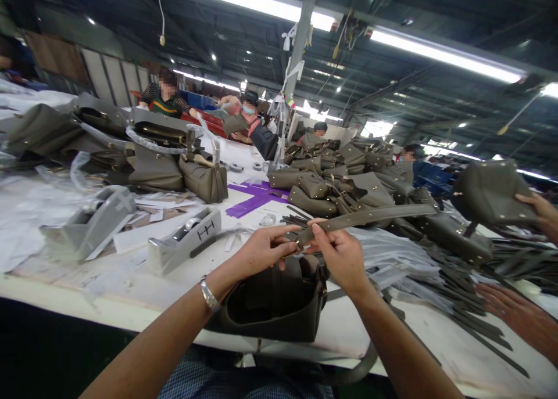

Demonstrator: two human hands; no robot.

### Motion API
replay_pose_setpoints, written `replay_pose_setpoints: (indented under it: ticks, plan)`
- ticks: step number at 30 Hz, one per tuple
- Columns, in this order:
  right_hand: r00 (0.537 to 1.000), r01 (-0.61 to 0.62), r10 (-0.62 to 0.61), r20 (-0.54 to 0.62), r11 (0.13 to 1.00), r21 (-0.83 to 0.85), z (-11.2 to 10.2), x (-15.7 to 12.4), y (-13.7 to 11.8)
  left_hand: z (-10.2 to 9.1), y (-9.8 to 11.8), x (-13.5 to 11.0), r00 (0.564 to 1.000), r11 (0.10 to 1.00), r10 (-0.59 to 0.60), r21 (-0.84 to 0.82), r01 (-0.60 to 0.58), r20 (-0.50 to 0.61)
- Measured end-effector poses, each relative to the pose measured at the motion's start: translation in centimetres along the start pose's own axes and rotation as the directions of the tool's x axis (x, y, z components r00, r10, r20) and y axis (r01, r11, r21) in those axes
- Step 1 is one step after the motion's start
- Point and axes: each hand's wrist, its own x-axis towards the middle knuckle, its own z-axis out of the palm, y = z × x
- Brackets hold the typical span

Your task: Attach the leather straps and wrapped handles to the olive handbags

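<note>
An olive handbag (279, 320) lies in front of me at the table's near edge, its dark opening facing up. Above it, my right hand (340, 254) pinches an olive leather strap (370, 216) with small holes and metal studs. The strap's long end stretches away to the right. My left hand (268, 248) closes its fingers on the strap's near end, by a small brass buckle or fitting (298, 246). Fingertips of both hands almost meet there and partly cover the fitting. A metal bracelet (210, 294) circles my left wrist.
Two tape dispensers (185, 239) (89, 225) stand left. Handbags pile up at the back left (152, 166) and back right (331, 178). Loose straps (475, 312) and clear plastic wrap (392, 259) lie right. A co-worker's hands (518, 312) reach in, one at another bag (494, 193).
</note>
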Motion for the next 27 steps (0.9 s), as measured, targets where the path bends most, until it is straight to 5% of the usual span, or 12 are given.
replay_pose_setpoints:
  ticks: [6,11,14,16,19,23,27]
  plan:
    - [0.995,0.102,-0.103,0.004,0.977,-0.189,0.0,-0.3,0.0,0.0,0.0,0.1,1.000,0.998,-0.003,0.068,0.005,-0.031]
    - [0.934,0.352,-0.272,0.232,0.814,-0.463,0.5,-0.5,0.3,0.4,-0.2,0.2,0.992,0.980,-0.060,0.185,0.079,-0.108]
    - [0.933,0.345,-0.232,0.275,0.795,-0.498,0.5,-0.4,0.4,0.5,0.1,-0.1,0.997,0.980,-0.023,0.194,0.037,-0.077]
    - [0.963,0.244,-0.163,0.216,0.867,-0.435,0.2,0.0,0.2,0.3,0.7,-0.6,0.998,0.983,0.043,0.180,-0.036,-0.036]
    - [0.973,0.040,-0.013,0.232,0.993,-0.112,-0.6,1.0,-0.3,-0.2,1.5,-1.6,0.990,0.978,0.138,0.155,-0.141,0.035]
    - [0.924,-0.194,0.051,0.378,0.917,0.349,-1.7,2.5,-1.4,-0.7,1.6,-2.8,0.990,0.988,0.139,0.069,-0.141,0.027]
    - [0.944,-0.160,0.009,0.331,0.888,0.431,-2.9,4.2,-2.8,-0.9,1.1,-3.7,0.995,0.995,0.089,0.052,-0.087,-0.047]
